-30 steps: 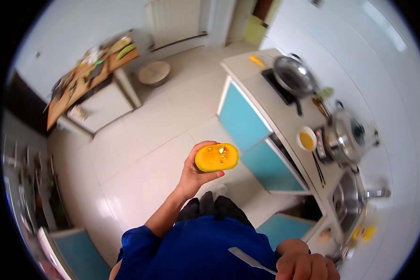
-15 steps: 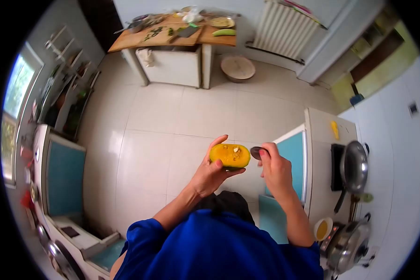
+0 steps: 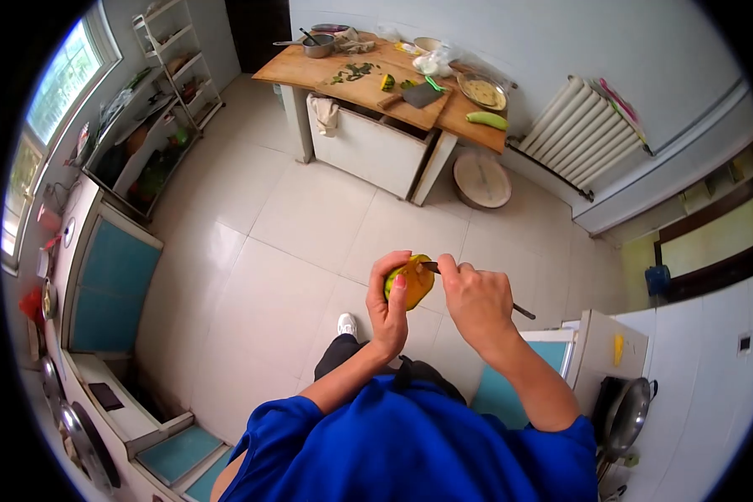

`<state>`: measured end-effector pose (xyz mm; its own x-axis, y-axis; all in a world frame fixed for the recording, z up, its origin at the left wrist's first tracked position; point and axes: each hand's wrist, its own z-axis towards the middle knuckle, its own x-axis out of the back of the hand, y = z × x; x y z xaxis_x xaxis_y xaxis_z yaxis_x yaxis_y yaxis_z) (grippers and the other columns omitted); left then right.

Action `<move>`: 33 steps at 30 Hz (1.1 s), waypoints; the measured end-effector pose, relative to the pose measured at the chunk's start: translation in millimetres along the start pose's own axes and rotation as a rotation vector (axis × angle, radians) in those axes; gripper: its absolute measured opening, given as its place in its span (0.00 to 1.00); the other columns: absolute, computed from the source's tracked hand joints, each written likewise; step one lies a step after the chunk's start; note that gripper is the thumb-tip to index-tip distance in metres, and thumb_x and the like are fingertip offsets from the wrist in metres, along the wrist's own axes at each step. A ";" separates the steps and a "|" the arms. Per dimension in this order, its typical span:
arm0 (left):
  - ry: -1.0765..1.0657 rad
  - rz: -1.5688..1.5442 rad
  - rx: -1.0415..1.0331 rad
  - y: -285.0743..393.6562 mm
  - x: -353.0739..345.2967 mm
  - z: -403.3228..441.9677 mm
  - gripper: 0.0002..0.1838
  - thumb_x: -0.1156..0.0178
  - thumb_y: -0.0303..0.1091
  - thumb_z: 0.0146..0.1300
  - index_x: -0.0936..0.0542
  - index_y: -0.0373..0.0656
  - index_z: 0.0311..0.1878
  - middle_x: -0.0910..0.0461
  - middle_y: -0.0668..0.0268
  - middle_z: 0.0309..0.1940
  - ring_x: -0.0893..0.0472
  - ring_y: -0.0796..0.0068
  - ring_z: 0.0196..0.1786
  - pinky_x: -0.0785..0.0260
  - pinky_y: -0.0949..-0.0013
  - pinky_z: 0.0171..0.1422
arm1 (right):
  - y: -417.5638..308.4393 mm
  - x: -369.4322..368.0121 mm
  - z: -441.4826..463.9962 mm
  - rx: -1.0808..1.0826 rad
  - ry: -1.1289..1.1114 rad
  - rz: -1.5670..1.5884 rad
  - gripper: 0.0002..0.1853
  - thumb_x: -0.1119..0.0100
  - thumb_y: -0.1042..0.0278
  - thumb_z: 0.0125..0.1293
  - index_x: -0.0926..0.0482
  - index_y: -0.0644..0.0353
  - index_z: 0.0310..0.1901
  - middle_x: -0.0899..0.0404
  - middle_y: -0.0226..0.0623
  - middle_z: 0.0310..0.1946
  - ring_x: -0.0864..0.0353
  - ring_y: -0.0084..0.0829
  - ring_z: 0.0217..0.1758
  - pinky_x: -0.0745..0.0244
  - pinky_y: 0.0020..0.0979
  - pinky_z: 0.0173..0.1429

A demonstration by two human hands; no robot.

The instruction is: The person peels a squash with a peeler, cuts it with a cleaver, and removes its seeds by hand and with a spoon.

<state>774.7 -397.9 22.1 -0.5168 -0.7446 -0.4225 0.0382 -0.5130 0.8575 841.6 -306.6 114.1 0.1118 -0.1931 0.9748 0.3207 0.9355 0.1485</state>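
Note:
A cut piece of pumpkin (image 3: 416,283), green-skinned with orange flesh, sits in my left hand (image 3: 386,311). The fingers wrap round its far side and the thumb lies across the cut face. My right hand (image 3: 480,306) is closed round a dark metal spoon, whose handle (image 3: 524,311) sticks out below the fist. The spoon's bowl end touches the pumpkin's hollow and is partly hidden by flesh and fingers. Both hands are held above the tiled floor, in front of my blue shirt.
Ahead stands a wooden table (image 3: 301,63) with a cleaver (image 3: 424,94), a saucepan (image 3: 318,46), a pale green gourd (image 3: 487,120) and a plate (image 3: 482,90). A round covered basin (image 3: 482,180) is on the floor beside it. A wok (image 3: 629,416) rests on the right counter.
The spoon has moved from beside the pumpkin into its hollow. My left hand has turned the pumpkin and its thumb now crosses the cut face. The view has swung right, and a shoe shows.

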 end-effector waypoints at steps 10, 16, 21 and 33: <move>0.180 0.112 0.012 -38.3 27.7 132.0 0.12 0.56 0.35 0.67 0.28 0.38 0.45 0.26 0.60 0.47 0.30 0.72 0.52 0.41 0.69 0.60 | 17.6 -38.8 175.3 0.120 -0.220 0.251 0.04 0.50 0.72 0.54 0.25 0.62 0.28 0.22 0.43 0.18 0.21 0.41 0.22 0.27 0.38 0.28; 0.205 0.197 -0.008 -92.5 27.3 203.6 0.12 0.55 0.34 0.66 0.26 0.37 0.43 0.25 0.61 0.44 0.28 0.73 0.49 0.39 0.70 0.58 | 56.2 -86.0 265.5 0.429 -0.279 0.171 0.06 0.48 0.72 0.51 0.22 0.62 0.29 0.21 0.44 0.22 0.19 0.39 0.27 0.25 0.36 0.33; 0.079 0.221 0.014 -134.9 13.4 284.7 0.10 0.51 0.31 0.64 0.27 0.37 0.45 0.28 0.60 0.46 0.29 0.71 0.50 0.40 0.71 0.58 | 118.4 -116.0 341.5 0.200 -0.559 0.336 0.14 0.53 0.62 0.64 0.20 0.62 0.30 0.20 0.50 0.28 0.20 0.47 0.35 0.27 0.45 0.41; 0.566 -0.284 0.336 -197.2 -11.3 432.2 0.12 0.49 0.35 0.63 0.24 0.38 0.44 0.25 0.62 0.40 0.23 0.71 0.43 0.23 0.58 0.38 | 146.1 -178.3 477.8 0.223 -0.367 0.330 0.12 0.52 0.65 0.60 0.22 0.64 0.29 0.20 0.48 0.27 0.19 0.43 0.33 0.25 0.40 0.37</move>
<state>403.4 -103.8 -15.3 0.0588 -0.7556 -0.6524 -0.3449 -0.6287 0.6970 419.1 6.0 41.5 -0.1758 0.2005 0.9638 0.1123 0.9767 -0.1827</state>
